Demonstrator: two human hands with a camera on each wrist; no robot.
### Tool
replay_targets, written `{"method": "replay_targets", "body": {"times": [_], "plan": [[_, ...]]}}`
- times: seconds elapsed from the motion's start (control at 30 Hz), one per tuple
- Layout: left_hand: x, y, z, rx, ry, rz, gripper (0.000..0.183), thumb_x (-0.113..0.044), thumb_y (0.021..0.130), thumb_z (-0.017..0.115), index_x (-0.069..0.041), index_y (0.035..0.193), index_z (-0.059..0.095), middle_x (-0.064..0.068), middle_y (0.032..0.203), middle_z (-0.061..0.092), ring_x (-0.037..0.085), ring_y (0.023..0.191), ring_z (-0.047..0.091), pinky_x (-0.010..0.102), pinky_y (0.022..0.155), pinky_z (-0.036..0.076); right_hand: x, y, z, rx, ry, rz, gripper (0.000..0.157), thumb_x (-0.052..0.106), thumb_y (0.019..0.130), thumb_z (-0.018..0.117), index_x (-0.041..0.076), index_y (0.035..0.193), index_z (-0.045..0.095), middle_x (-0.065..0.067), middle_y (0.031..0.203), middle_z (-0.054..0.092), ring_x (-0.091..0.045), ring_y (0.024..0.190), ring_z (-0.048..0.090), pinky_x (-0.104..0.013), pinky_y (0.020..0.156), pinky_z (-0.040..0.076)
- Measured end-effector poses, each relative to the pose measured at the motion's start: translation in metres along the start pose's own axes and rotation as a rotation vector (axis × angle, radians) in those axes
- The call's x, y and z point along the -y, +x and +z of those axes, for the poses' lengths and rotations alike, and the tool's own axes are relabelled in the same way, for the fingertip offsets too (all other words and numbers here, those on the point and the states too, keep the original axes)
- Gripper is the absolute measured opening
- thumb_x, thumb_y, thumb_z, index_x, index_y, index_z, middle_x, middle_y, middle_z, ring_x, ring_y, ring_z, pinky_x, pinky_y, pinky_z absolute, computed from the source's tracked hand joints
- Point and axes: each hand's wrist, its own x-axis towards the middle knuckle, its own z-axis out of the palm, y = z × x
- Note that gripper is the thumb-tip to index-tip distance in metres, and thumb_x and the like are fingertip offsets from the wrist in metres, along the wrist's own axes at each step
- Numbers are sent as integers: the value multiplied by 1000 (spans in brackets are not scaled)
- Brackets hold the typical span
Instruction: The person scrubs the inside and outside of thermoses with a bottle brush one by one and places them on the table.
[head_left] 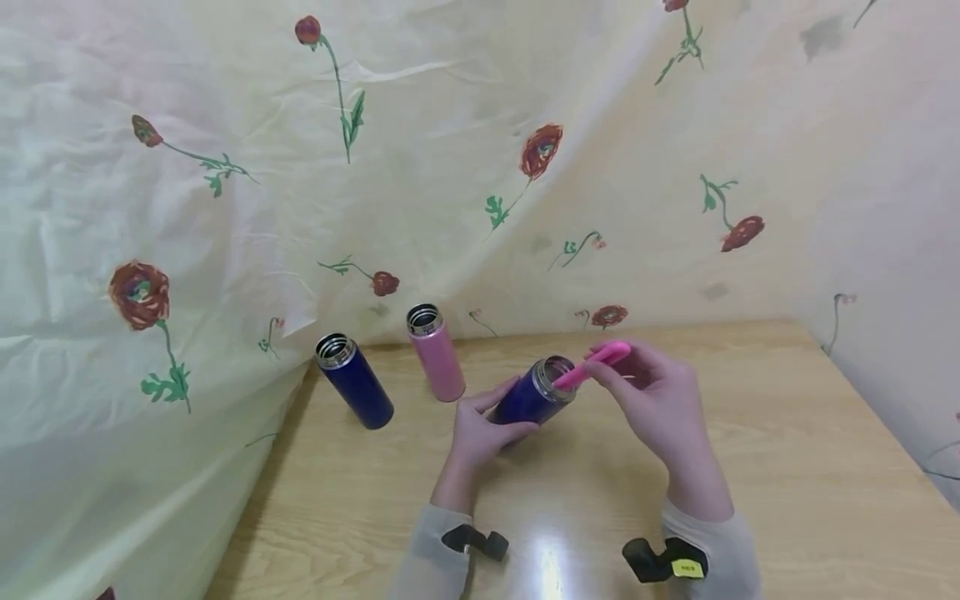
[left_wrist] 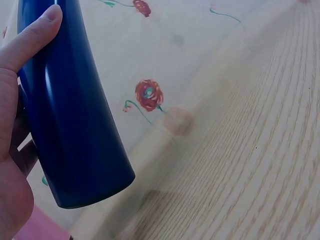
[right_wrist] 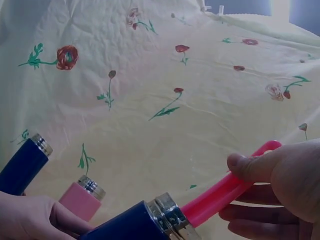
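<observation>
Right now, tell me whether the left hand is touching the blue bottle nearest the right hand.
Touching: the left wrist view shows the left hand with its thumb lying on the blue bottle.

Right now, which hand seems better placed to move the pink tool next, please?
Probably the right hand: it grips the pink tool, while the left hand holds the tilted blue bottle.

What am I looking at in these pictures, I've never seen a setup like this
No robot: a person works bare-handed. The widest picture looks down from the head; the others come from black cameras on the left and right wrists. On the pale wooden table stand an open dark blue cylindrical bottle and an open pink cylindrical bottle, both metal-rimmed. The left hand holds another dark blue bottle, tilted; the right hand holds a long bright pink tool reaching into that bottle's mouth.
</observation>
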Motion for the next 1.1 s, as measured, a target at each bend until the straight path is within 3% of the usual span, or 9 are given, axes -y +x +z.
{"method": "replay_targets", "body": {"times": [0.3,0.6,0.77,0.97,1.1], "plan": [[3,-3,0,32,14,-5,68,-17,71,102,-18,134,77,0,129,75,24,128,67,59,118,42,-4,-1,-1,-30,-118,-30,11,13,91,88,12,98,79,3,89,79,-7,75,72,-18,64,59],[0,-3,3,61,10,-4,67,-19,72,101,-19,134,76,-1,129,75,24,128,67,61,119,40,-6,2,-6,-110,-155,-109,12,11,86,91,12,87,79,0,82,79,-3,67,68,-14,57,53],[1,-4,4,65,-16,-7,68,-20,70,102,-20,133,77,-3,128,75,23,128,67,62,120,38,-6,2,-7,-138,-198,-93,15,14,85,93,11,84,78,1,77,77,-5,62,64,-14,52,48],[3,-4,5,70,-23,18,67,-19,71,102,-19,133,77,-2,127,76,23,127,68,62,119,39,-5,0,-8,-94,-251,-30,18,24,88,91,14,86,76,1,79,76,-7,65,64,-16,54,49],[4,-3,5,73,-34,23,66,-15,72,101,-17,133,77,0,126,76,24,126,68,61,119,40,-7,0,-10,-53,-278,-49,17,26,91,88,15,87,76,4,77,73,-10,63,61,-18,53,47]]}}
